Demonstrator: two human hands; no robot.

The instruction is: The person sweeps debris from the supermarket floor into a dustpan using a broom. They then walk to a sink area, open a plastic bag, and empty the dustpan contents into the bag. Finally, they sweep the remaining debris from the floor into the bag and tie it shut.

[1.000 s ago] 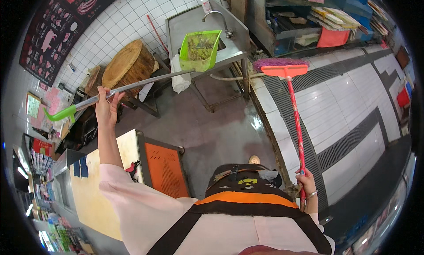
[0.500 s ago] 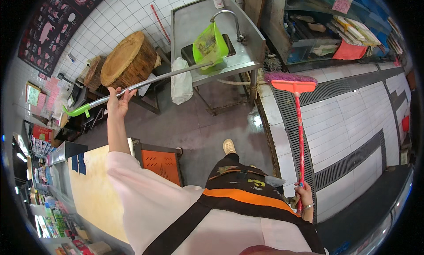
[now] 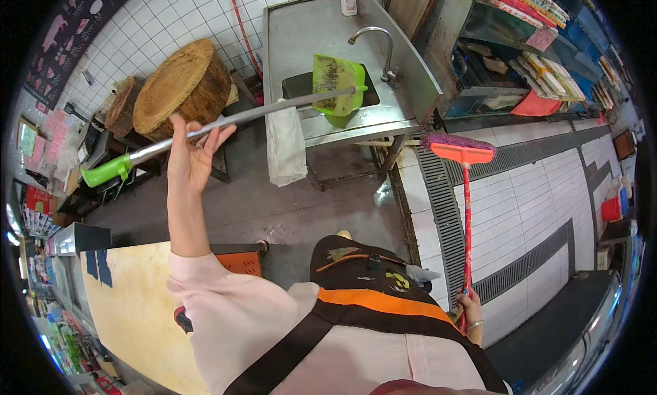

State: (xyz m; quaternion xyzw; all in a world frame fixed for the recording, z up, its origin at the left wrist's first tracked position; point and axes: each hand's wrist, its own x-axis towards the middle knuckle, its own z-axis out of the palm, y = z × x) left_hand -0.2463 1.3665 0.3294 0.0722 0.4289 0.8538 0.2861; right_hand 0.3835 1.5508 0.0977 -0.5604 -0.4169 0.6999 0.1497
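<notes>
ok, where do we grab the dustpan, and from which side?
Likely its grey pole, near the green end grip, coming from the wearer's side, where the left hand holds it: the pole is slim and straight, running rightward to the green pan over the sink.

Had two hands of my own in sight: one left hand (image 3: 190, 162), one right hand (image 3: 470, 305). Held two long-handled tools, one per hand: one dustpan (image 3: 328, 73), one broom (image 3: 462, 153). Counted one steel sink (image 3: 301, 36), one tap (image 3: 390, 74), one bottle (image 3: 348, 1), one white bag (image 3: 285, 149). Saw two wood blocks (image 3: 181, 84), one thin red pole (image 3: 246, 36), one table (image 3: 140, 285), two dark blue patches (image 3: 104, 267) on it, one red bucket (image 3: 611, 209). Wore one apron (image 3: 356, 265), one bracelet (image 3: 477, 324).
</notes>
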